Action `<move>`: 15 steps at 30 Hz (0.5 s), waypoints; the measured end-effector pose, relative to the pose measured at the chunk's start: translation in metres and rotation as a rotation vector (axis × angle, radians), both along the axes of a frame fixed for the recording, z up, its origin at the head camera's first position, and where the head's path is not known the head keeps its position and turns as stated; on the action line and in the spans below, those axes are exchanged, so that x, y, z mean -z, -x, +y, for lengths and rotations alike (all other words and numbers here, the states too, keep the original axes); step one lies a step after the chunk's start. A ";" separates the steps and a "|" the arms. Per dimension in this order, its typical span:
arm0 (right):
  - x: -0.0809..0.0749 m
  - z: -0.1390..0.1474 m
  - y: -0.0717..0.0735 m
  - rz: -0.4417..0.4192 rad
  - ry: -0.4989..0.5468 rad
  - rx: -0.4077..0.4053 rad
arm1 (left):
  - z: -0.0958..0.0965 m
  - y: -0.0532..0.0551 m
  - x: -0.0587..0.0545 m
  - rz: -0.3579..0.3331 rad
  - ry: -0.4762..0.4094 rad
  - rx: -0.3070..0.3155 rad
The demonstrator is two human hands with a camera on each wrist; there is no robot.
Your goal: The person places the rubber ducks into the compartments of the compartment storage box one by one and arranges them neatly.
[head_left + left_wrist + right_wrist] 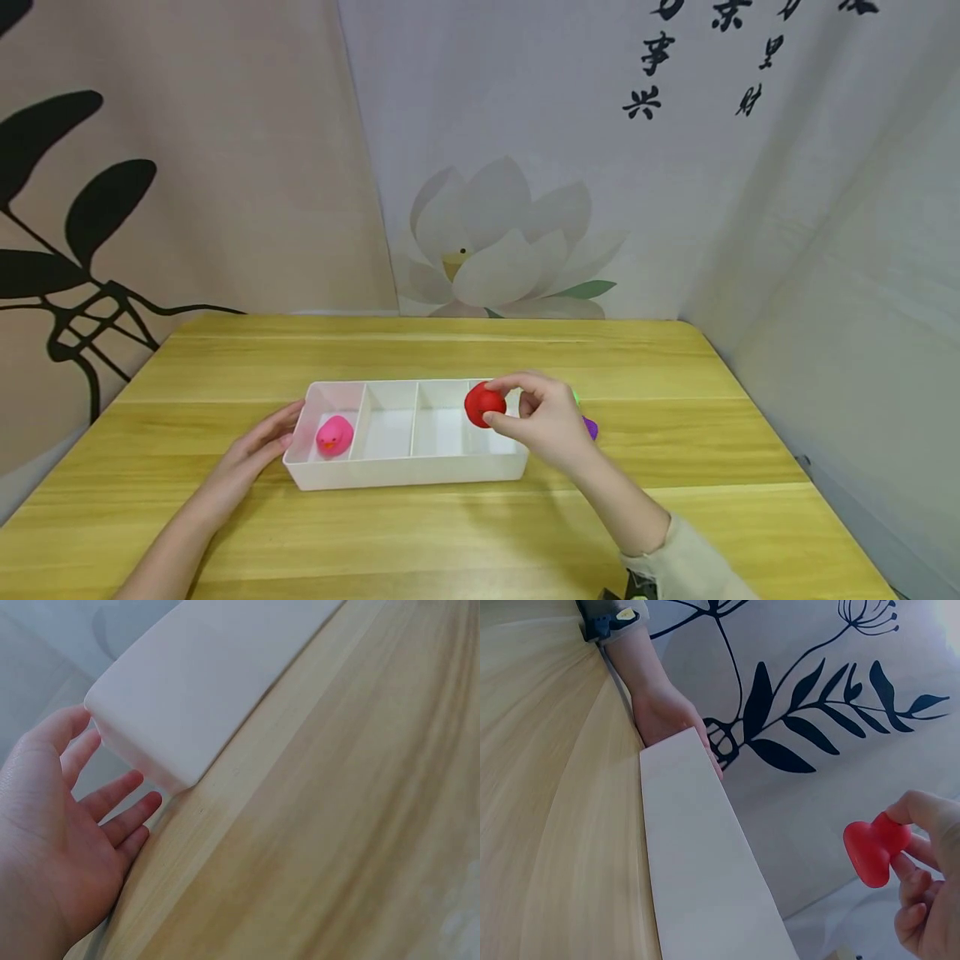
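Observation:
A white divided box (405,473) stands on the wooden table, with a pink rubber duck (333,436) in its leftmost compartment. My left hand (251,454) rests its fingertips against the box's left end; in the left wrist view its fingers (120,796) are spread and fairly straight beside the box corner. Over the right part of the box, my right hand (551,421) pinches a red rubber duck (483,405) between thumb and fingers. The right wrist view shows this red duck (876,847) held above the box's rim level.
Behind my right hand, a purple item (591,428) and a bit of something green (576,397) peek out on the table (675,517), mostly hidden. A printed curtain (525,100) hangs beyond the table's back edge.

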State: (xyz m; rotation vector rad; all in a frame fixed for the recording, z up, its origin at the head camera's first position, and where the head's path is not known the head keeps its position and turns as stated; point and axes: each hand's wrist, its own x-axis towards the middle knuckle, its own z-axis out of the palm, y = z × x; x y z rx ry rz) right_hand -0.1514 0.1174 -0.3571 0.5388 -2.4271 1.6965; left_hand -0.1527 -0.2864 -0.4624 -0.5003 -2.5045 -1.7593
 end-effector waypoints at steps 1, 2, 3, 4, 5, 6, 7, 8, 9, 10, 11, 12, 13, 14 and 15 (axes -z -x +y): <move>-0.001 -0.003 0.001 -0.001 -0.005 -0.004 | 0.000 0.000 0.000 0.000 -0.003 0.002; -0.001 -0.007 0.001 -0.002 -0.011 -0.007 | 0.000 0.000 0.000 0.000 -0.005 0.004; -0.002 -0.010 0.002 -0.003 -0.015 -0.014 | 0.000 0.000 0.000 0.000 -0.009 0.008; -0.003 -0.013 0.002 -0.004 -0.020 -0.019 | 0.000 0.001 0.000 0.001 -0.010 0.011; -0.004 -0.016 0.003 -0.003 -0.022 -0.026 | 0.000 0.001 0.000 0.002 -0.012 0.012; -0.004 -0.019 0.004 -0.003 -0.022 -0.034 | 0.001 0.001 0.000 0.000 -0.012 0.013; -0.005 -0.022 0.005 -0.001 -0.022 -0.043 | 0.001 0.001 0.000 -0.002 -0.009 0.012; -0.006 -0.025 0.006 -0.002 -0.021 -0.051 | 0.001 0.001 0.000 -0.004 -0.006 0.011; -0.006 -0.028 0.006 0.001 -0.022 -0.060 | 0.001 0.001 0.000 -0.007 -0.002 0.008; -0.006 -0.031 0.008 0.007 -0.024 -0.066 | 0.000 0.001 0.001 -0.013 0.004 0.004; -0.006 -0.034 0.009 0.005 -0.022 -0.072 | 0.000 0.002 0.001 -0.018 0.009 0.000; -0.011 -0.038 0.007 0.004 -0.021 -0.080 | -0.001 0.002 0.001 -0.024 0.015 -0.004; -0.011 -0.041 0.008 -0.002 -0.023 -0.083 | -0.001 0.002 0.002 -0.027 0.020 -0.007; -0.010 -0.044 0.008 -0.006 -0.021 -0.087 | -0.001 0.002 0.002 -0.025 0.021 -0.008; -0.009 -0.047 0.010 -0.005 -0.022 -0.093 | -0.001 0.002 0.002 -0.023 0.022 -0.009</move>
